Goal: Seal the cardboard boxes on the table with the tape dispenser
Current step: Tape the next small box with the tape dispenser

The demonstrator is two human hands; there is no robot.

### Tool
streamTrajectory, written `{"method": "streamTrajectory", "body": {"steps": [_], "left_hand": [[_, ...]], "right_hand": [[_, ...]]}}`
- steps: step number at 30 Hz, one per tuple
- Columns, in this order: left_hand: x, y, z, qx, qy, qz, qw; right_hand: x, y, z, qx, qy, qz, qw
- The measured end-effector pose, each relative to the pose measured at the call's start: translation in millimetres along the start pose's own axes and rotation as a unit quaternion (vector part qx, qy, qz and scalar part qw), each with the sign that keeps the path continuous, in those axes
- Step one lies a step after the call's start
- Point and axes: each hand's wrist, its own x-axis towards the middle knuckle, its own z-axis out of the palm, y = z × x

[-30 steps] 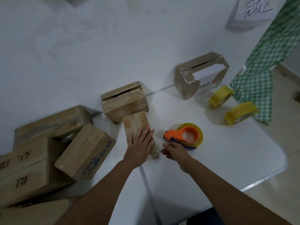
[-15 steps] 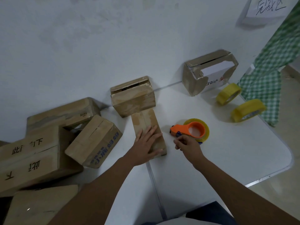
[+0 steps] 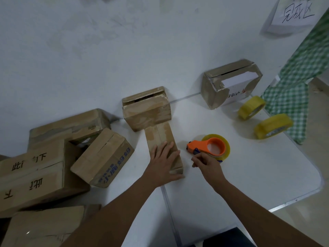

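Note:
A small narrow cardboard box lies in the middle of the white table, its far end against a squat taped box. My left hand presses flat on the narrow box's near half with fingers spread. Just to its right lies the orange tape dispenser, loaded with a yellowish roll. My right hand is at the dispenser's near edge, with its fingers curled onto the dispenser and partly covering the roll.
Several larger cardboard boxes are piled at the left, one with blue print. A torn box stands against the wall at the back right. Two yellow tape rolls lie near the right edge by a green checked cloth.
My right hand has slid from in front of the dispenser onto its near edge and closed on it. My left hand stays flat on the narrow box.

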Motion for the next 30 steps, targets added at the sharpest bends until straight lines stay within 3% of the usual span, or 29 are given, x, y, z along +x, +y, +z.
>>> {"method": "streamTrajectory", "body": {"steps": [5,9,13,23,30], "left_hand": [[6,14,2,0.015,0.087,-0.024,0.996],[3,4,4,0.003,0.041,-0.015,0.999],[-4,-1,4,-0.004,0.072,0.008,0.997],[-3,-5,3,0.076,0.044,0.04,0.995],[-3,-5,3,0.094,0.018,0.023,0.995]], "right_hand": [[1,0,4,-0.032,0.021,-0.019,0.999],[2,1,6,-0.033,0.019,-0.028,0.999],[7,4,9,-0.041,0.017,-0.039,0.998],[31,8,36,-0.177,-0.013,-0.147,0.973],[26,16,62,-0.094,-0.007,-0.069,0.993]]}}
